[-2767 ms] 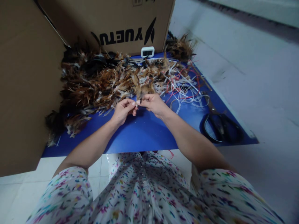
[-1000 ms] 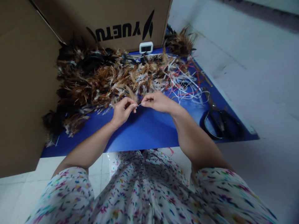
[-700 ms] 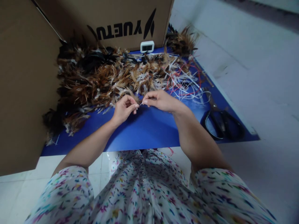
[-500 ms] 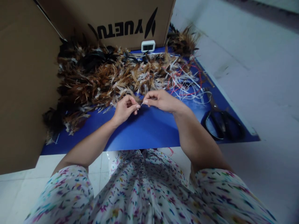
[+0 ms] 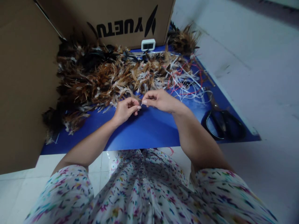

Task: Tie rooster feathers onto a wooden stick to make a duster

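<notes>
My left hand [image 5: 127, 109] is closed in a pinch, thumb against fingers, just over the blue tabletop [image 5: 142, 133]. Close beside it, my right hand [image 5: 160, 101] pinches too, its fingertips almost meeting the left ones. A thin pale strand [image 5: 141, 105] shows in the narrow gap between the fingertips; its exact kind is too small to tell. Right behind both hands spreads a thick heap of brown, black and whitish feathers [image 5: 105, 76].
White and red ties [image 5: 187, 82] lie tangled at the right of the feathers. Black-handled scissors [image 5: 221, 124] rest near the right corner. A small white digital timer [image 5: 148, 45] stands before a cardboard box [image 5: 130, 12]. Another cardboard panel [image 5: 23, 87] rises at left.
The fingertips of my two hands have drawn slightly closer together, the right one shifting a little left. The heap, ties and scissors stay as they were.
</notes>
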### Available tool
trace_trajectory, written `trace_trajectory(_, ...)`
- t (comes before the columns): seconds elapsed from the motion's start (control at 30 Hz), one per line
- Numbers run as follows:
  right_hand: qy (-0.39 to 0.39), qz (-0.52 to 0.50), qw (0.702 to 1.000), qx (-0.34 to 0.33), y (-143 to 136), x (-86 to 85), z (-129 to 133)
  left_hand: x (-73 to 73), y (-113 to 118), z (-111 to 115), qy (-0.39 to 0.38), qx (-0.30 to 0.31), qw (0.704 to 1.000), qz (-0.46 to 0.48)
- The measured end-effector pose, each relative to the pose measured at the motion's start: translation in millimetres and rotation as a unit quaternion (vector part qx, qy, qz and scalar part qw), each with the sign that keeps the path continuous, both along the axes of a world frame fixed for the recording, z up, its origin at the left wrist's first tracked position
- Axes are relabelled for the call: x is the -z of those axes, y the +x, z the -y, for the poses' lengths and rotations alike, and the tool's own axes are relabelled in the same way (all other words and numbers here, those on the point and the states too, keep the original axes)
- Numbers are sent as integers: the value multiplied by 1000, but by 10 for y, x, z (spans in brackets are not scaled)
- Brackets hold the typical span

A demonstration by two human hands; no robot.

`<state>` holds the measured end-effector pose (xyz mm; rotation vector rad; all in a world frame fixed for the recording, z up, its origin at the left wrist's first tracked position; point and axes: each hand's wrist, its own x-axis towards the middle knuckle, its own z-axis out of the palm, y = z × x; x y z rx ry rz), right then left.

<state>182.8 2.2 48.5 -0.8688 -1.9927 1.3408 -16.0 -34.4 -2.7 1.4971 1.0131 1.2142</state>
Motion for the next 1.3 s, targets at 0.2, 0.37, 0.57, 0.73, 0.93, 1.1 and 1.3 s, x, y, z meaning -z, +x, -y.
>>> trace_trajectory(0.2, 23, -34, 999, 17, -122, 104, 22, 31, -15, 17, 14, -5, 999, -47)
trace_trajectory(0.37, 17, -83, 996, 21, -205, 147, 60, 2, -18, 17, 16, 1, 999, -47)
trace_trajectory(0.57, -19, -131, 988, 74, -153, 109, 35, -46, -29, -2, 22, 13, 998, 49)
trace_trajectory(0.73, 30, -71, 996, 43, -143, 145, 29, -44, -40, 6, 44, 3, 996, 73)
trace_trajectory(0.93, 72, -47, 996, 30, -152, 107, 76, -23, -47, -2, 69, 12, 994, 80)
trace_trajectory(1.1, 102, -50, 993, 35, -169, 136, 85, -11, -55, -12, 80, 17, 994, 68)
trace_trajectory(1.3, 132, -22, 990, 41, -192, 182, 92, -46, -34, 26, 66, 16, 996, 49)
